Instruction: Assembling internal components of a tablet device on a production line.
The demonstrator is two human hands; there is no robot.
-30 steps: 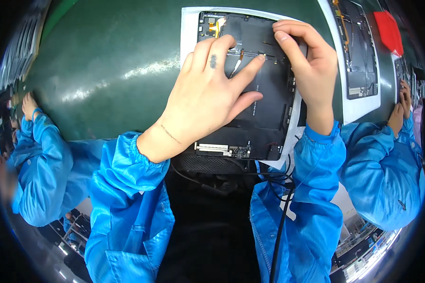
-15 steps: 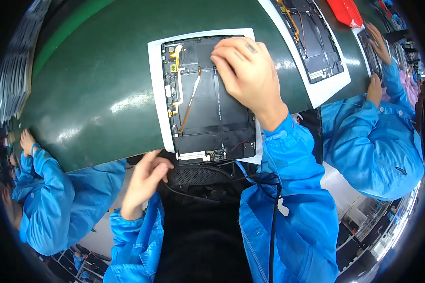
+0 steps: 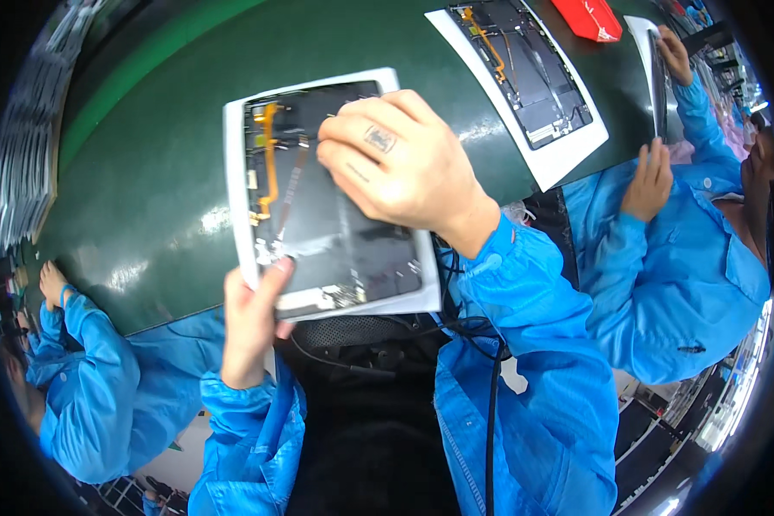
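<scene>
An open tablet housing, dark inside with an orange flex cable and a small circuit board, lies on a white sheet near the table edge, slightly blurred. My left hand pinches its near left corner, thumb on top and fingers beneath. Over the upper right of the housing is my right hand, its fingers curled together. Whatever those fingers hold, if anything, is hidden beneath them.
A second open tablet housing on white paper lies to the right, a red tray beyond it. At the far right a co-worker's hands hold another dark panel. Stacked sheets stand at far left. A black cable crosses my right sleeve.
The housing and its sheet have shifted left and tilted. My left hand has come up from below the table edge and taken its corner. My right hand has moved left and nearer.
</scene>
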